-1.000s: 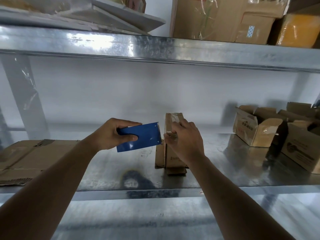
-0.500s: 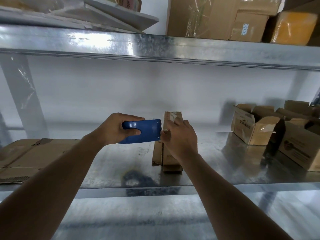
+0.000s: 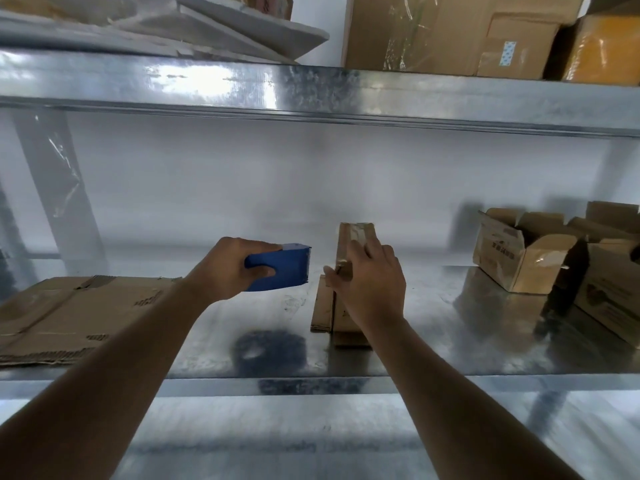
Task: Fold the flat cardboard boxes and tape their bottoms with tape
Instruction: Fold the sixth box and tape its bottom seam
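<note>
A small folded cardboard box (image 3: 349, 306) stands on the metal shelf (image 3: 433, 344) at the centre, its taped bottom facing up. My right hand (image 3: 369, 284) lies over the box's top and near side, fingers pressing on the tape and thumb against the left edge. My left hand (image 3: 230, 268) grips a blue tape dispenser (image 3: 280, 270), held in the air just left of the box with its toothed edge toward it, a small gap between them. The tape roll itself is hidden.
A stack of flat cardboard (image 3: 69, 313) lies at the shelf's left end. Several folded boxes (image 3: 519, 254) with open flaps stand at the right. An upper shelf (image 3: 311, 95) with large cartons (image 3: 450, 32) hangs overhead. A shelf post (image 3: 59, 192) stands at the back left.
My left hand has pulled the blue dispenser away from the box to the left, opening a gap. My right hand has slid flatter over the box top.
</note>
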The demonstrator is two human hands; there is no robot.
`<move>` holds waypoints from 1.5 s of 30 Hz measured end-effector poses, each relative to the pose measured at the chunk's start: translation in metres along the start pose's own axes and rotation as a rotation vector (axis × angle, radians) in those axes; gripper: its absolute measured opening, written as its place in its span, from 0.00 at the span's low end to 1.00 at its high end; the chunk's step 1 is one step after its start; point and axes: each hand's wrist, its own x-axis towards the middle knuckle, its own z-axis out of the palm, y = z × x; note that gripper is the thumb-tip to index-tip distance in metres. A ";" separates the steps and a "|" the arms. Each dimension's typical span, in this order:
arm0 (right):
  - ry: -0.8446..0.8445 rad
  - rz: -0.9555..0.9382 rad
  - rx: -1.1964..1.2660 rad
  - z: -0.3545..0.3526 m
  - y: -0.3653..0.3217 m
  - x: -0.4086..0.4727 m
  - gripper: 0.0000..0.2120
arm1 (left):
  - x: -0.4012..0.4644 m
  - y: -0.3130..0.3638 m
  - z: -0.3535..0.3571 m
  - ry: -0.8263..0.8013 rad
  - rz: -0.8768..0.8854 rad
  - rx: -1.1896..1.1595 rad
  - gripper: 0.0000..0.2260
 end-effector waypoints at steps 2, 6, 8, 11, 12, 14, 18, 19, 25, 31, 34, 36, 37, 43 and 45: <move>0.026 -0.006 -0.016 0.002 0.001 0.000 0.24 | 0.002 -0.001 0.007 0.046 -0.006 -0.002 0.18; 0.049 0.019 0.022 0.002 -0.001 -0.002 0.20 | 0.001 -0.001 0.026 0.077 -0.066 0.020 0.20; 0.075 0.010 0.036 0.000 0.002 -0.004 0.19 | -0.001 -0.006 0.035 0.080 -0.084 0.072 0.21; 0.083 0.001 0.027 -0.004 0.007 -0.006 0.17 | -0.006 -0.014 0.049 0.054 -0.146 0.118 0.21; 0.072 0.003 0.023 -0.005 0.007 -0.007 0.17 | -0.008 -0.015 0.054 0.035 -0.170 0.125 0.21; 0.075 -0.005 0.032 -0.007 0.007 -0.011 0.17 | -0.011 -0.016 0.061 0.000 -0.211 0.154 0.21; 0.240 -0.059 0.097 -0.013 0.014 -0.013 0.09 | -0.022 -0.019 0.070 0.000 -0.279 0.176 0.22; 0.247 -0.058 0.098 -0.015 0.017 -0.013 0.09 | -0.024 -0.020 0.070 -0.003 -0.280 0.183 0.23; 0.156 0.040 0.156 -0.031 0.028 -0.021 0.14 | -0.025 -0.014 0.064 -0.080 -0.235 0.400 0.30; 0.093 0.015 0.249 -0.040 0.035 -0.024 0.23 | -0.026 -0.004 0.064 -0.147 -0.248 0.573 0.30; 0.116 -0.026 0.252 -0.044 0.038 -0.027 0.20 | -0.023 0.006 0.064 -0.143 -0.228 0.545 0.32; 0.135 -0.043 0.269 -0.048 0.039 -0.028 0.18 | -0.016 0.017 0.065 -0.135 -0.201 0.468 0.30; 0.134 -0.042 0.278 -0.050 0.039 -0.028 0.17 | -0.011 0.024 0.065 -0.127 -0.181 0.418 0.29; 0.089 -0.033 0.290 -0.057 0.045 -0.026 0.18 | 0.028 0.073 0.069 -0.021 -0.111 0.138 0.26; 0.084 -0.049 0.313 -0.061 0.044 -0.026 0.26 | 0.041 0.086 0.071 -0.004 -0.101 0.076 0.25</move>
